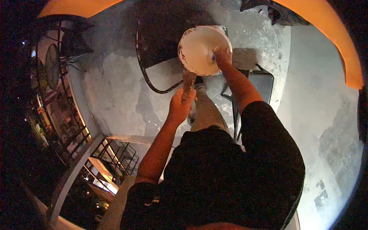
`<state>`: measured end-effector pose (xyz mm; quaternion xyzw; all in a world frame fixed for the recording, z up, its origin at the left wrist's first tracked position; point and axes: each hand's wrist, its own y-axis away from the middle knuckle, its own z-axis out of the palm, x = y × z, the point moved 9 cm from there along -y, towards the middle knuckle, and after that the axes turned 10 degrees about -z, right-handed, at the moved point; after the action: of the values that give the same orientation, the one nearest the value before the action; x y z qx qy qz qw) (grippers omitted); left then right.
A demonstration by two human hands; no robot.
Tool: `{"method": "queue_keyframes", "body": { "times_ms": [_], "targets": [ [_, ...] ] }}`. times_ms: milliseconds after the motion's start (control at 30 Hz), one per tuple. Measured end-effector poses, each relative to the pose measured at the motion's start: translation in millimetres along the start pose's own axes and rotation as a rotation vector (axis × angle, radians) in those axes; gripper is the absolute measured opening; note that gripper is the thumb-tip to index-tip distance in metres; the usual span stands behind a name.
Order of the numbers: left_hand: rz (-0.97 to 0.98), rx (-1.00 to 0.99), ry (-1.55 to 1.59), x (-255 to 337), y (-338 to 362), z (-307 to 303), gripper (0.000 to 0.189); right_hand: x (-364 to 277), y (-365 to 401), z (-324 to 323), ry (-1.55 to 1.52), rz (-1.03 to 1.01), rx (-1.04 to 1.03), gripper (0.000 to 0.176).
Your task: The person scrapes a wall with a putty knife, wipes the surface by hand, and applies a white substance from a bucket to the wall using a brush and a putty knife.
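A round white bucket with a chipped, stained rim is in front of me, and I look down into its pale inside. My right hand reaches over its right side, fingers curled round a small white-and-blue thing; I cannot tell its kind. Nearer to me, my left hand is closed on a flat, brown, oblong tool. The tool points away from me, and its far end is right at the bucket's near rim. My palm and fingers hide its lower end.
A dark chair-like frame with a curved edge stands left of the bucket. Another metal-framed piece is at the right, beside my forearm. The grey floor is patchy and stained. Railings run along the lower left.
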<state>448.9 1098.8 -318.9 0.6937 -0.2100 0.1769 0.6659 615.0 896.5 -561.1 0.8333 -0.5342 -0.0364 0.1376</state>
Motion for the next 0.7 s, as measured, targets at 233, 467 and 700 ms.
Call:
{"method": "queue_keyframes", "body": {
  "times_ms": [233,467,700],
  "targets": [
    [-0.036,0.033,0.002,6.5,-13.2,-9.2,0.028,8.6,-24.2,56.7,-0.486,0.120,0.129,0.029],
    [-0.029,0.082,-0.059,23.8,-13.9,-27.3,0.031,14.0,-11.8,-9.0,-0.636,0.185,-0.049,0.025],
    [0.007,0.079,-0.051,60.7,-1.3,-32.8,0.033,-4.6,43.7,-46.1,-0.701,0.117,0.096,0.021]
  ]
}}
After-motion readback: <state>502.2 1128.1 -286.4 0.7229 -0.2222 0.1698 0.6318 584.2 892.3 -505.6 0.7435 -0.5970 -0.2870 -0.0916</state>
